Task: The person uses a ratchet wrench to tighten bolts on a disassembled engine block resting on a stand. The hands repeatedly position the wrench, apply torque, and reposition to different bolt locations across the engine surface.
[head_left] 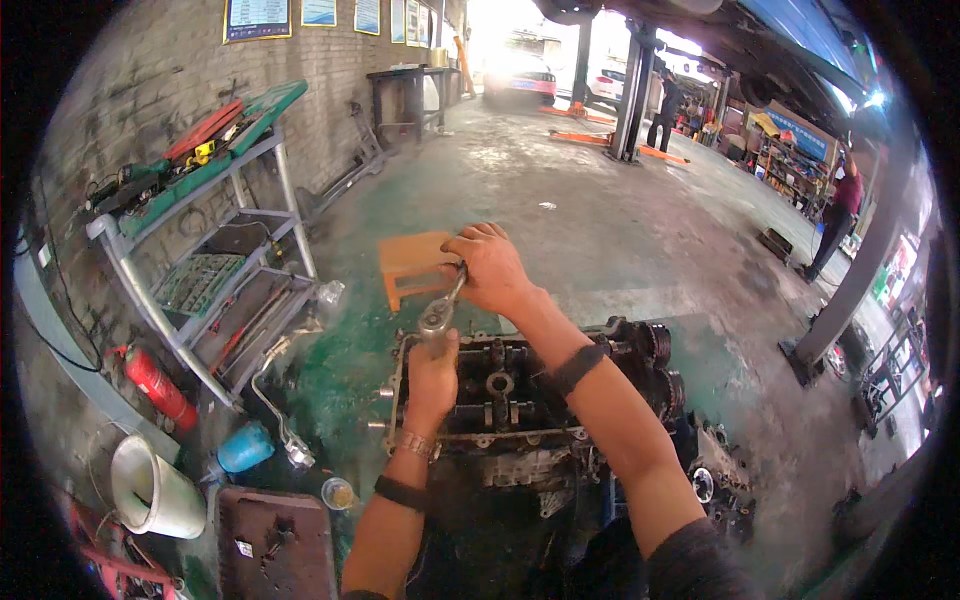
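My right hand (490, 268) is closed round the handle of a steel ratchet wrench (436, 317), held slanting above a dark engine block (520, 400) with exposed shafts and end gears. My left hand (432, 378) is closed just below the ratchet head, at the engine's left side; whatever socket or extension it surrounds is mostly hidden. An orange stool (412, 254) stands beyond my hands, partly covered by the right one.
A tool cart (212, 329), red extinguisher (158, 383), white bucket (150, 490), blue container (245, 446) and tray (270, 585) sit at left. A lift post (853, 260) rises at right; two people (838, 210) (666, 110) stand farther back.
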Motion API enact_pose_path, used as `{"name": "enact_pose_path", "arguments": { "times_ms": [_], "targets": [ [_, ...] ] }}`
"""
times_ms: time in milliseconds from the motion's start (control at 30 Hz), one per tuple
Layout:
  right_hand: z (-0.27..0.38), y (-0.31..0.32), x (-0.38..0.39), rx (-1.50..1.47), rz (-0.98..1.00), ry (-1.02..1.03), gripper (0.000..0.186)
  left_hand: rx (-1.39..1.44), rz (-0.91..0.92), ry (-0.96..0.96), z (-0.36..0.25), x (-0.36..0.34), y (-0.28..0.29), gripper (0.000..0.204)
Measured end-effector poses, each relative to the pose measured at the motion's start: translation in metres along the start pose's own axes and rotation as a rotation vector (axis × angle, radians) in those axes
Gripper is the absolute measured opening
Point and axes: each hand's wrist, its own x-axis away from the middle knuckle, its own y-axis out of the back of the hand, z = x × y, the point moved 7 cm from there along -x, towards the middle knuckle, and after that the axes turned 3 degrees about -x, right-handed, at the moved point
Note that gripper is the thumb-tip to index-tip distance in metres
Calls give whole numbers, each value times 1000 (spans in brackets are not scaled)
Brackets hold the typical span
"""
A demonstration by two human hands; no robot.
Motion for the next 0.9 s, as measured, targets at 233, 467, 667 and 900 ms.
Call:
{"name": "enact_pose_path", "arguments": {
  "times_ms": [233,467,667,900],
  "targets": [
    [4,21,16,249,115,-171,21,319,18,296,30,1,-6,43],
    [19,57,43,358,180,-265,33,277,31,335,30,-1,-7,46],
    [65,111,85,286,113,-256,44,314,11,356,35,-1,-10,42],
    [147,130,124,217,243,-163,66,208,15,227,26,-3,-8,36]
  ]
}}
